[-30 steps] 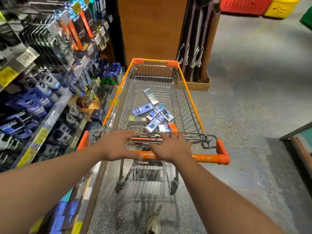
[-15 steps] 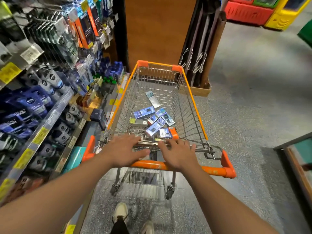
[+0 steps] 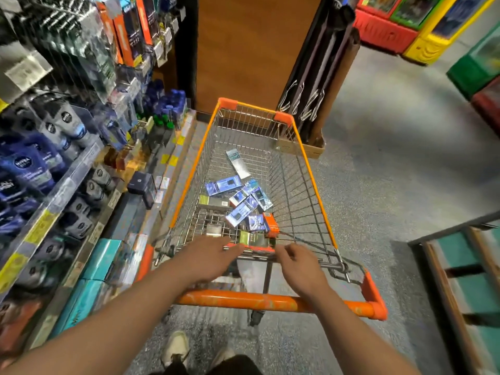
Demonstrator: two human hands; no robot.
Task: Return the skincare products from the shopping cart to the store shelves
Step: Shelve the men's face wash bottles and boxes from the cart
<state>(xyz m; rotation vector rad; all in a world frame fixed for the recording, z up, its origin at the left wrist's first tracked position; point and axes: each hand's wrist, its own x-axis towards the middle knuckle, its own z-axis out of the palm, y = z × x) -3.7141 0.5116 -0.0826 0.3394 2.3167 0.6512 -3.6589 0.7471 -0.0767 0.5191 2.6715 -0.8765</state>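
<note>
Your left hand (image 3: 208, 259) reaches over the near end of the orange-rimmed wire shopping cart (image 3: 313, 169), fingers straight and spread, holding nothing; the fingertips lie at the cart's near wire edge, though you cannot tell whether they touch it. Your right hand (image 3: 300, 269) hangs just to the right of it, fingers loosely curled and empty, above the gap between the wire edge and the orange handle bar (image 3: 270, 300). Neither hand is on that bar, which crosses under both forearms.

The skincare products lie on the cart floor. A pale, long box (image 3: 238, 163) sits alone toward the far end. Nearer you, a loose heap of blue boxes (image 3: 240, 201) overlaps in the middle, with a dark flat box (image 3: 213, 203) on its left and a small orange box (image 3: 270, 224) on its near right. A green-fronted box (image 3: 253, 239) lies closest to your hands, just beyond the fingertips of both.

The store shelves (image 3: 62, 180) run along the left of the cart, stocked with blue and grey tubes and hanging packs, yellow price tags on the edges. Teal cartons (image 3: 102, 261) are stacked low on the near left. Your pale shoes (image 3: 176, 347) show on the speckled grey floor (image 3: 378, 185) under the handle.
</note>
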